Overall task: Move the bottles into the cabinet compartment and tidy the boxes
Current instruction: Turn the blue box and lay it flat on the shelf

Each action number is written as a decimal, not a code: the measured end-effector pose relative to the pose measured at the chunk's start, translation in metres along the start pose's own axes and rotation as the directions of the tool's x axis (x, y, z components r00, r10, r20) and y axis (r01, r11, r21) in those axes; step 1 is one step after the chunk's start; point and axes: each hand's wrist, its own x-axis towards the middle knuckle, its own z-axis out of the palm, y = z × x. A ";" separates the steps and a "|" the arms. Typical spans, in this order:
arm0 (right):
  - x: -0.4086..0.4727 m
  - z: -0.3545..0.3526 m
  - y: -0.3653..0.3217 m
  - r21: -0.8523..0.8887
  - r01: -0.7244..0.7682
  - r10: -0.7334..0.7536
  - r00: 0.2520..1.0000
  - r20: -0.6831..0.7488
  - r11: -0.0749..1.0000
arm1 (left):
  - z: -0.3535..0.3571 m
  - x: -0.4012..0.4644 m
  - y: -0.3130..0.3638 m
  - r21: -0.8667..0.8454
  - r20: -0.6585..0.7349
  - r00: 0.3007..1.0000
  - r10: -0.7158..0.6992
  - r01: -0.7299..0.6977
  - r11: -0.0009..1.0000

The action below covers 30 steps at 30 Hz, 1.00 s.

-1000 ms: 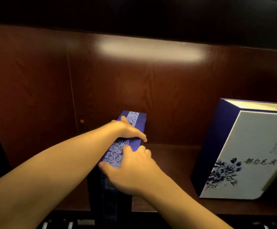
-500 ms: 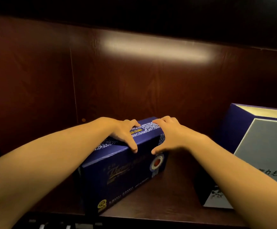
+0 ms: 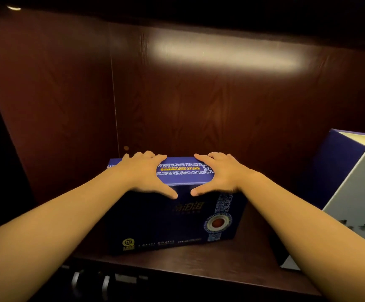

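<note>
A dark blue gift box with white floral bands and a round red emblem lies on its long side on the wooden cabinet shelf, its broad face toward me. My left hand and my right hand both lie on its top, fingers over the far edge and thumbs pressed on the front face, nearly touching. A larger blue and white box stands at the right, cut off by the frame edge. No bottle is in view.
The compartment has a dark wood back panel and a left side wall close to the blue box. Metal handles show below the shelf's front edge.
The blue box has been turned from end-on to broadside and squared toward me. My hands moved apart to grip its top at both sides.
</note>
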 end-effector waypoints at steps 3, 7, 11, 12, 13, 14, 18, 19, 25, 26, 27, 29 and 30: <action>-0.013 0.000 -0.008 0.035 -0.068 0.068 0.998 -0.007 0.997 | 0.003 -0.001 -0.002 -0.025 0.002 1.000 0.017 -0.017 1.000; -0.030 0.002 -0.019 0.034 -0.154 0.155 0.987 -0.030 0.987 | 0.001 0.000 -0.006 -0.051 0.008 0.997 0.083 -0.083 0.995; -0.044 0.008 -0.028 0.035 -0.240 0.242 0.968 -0.064 0.970 | 0.001 -0.001 -0.005 -0.062 -0.016 0.989 0.149 -0.150 0.987; -0.047 0.009 -0.029 0.038 -0.253 0.255 0.964 -0.073 0.967 | 0.002 -0.001 -0.003 -0.063 -0.022 0.988 0.152 -0.153 0.986; -0.050 0.010 -0.030 0.039 -0.262 0.264 0.961 -0.079 0.964 | 0.003 -0.002 -0.002 -0.064 -0.027 0.988 0.152 -0.154 0.986; -0.052 0.010 -0.031 0.035 -0.266 0.268 0.960 -0.082 0.963 | 0.005 -0.003 -0.001 -0.066 -0.036 0.988 0.151 -0.153 0.986; -0.054 0.011 -0.033 0.018 -0.260 0.260 0.962 -0.088 0.966 | 0.012 -0.006 -0.003 -0.065 -0.087 0.986 0.144 -0.150 0.987; -0.054 0.011 -0.033 0.018 -0.255 0.256 0.963 -0.085 0.967 | 0.013 -0.007 -0.004 -0.065 -0.087 0.986 0.140 -0.146 0.987; -0.055 0.012 -0.034 0.020 -0.272 0.272 0.959 -0.072 0.962 | 0.017 -0.004 -0.005 -0.059 -0.103 0.983 0.152 -0.159 0.986; -0.057 0.012 -0.034 0.020 -0.271 0.272 0.960 -0.071 0.962 | 0.017 -0.004 -0.005 -0.059 -0.104 0.983 0.153 -0.160 0.985; -0.058 0.012 -0.035 0.016 -0.268 0.268 0.961 -0.068 0.963 | 0.017 -0.005 -0.005 -0.057 -0.104 0.983 0.153 -0.160 0.985; -0.060 0.010 -0.036 0.005 -0.253 0.253 0.966 -0.054 0.968 | 0.017 -0.006 -0.004 -0.053 -0.111 0.982 0.154 -0.160 0.986; -0.061 0.009 -0.037 0.001 -0.241 0.241 0.969 -0.046 0.970 | 0.016 -0.007 -0.004 -0.051 -0.116 0.982 0.152 -0.159 0.986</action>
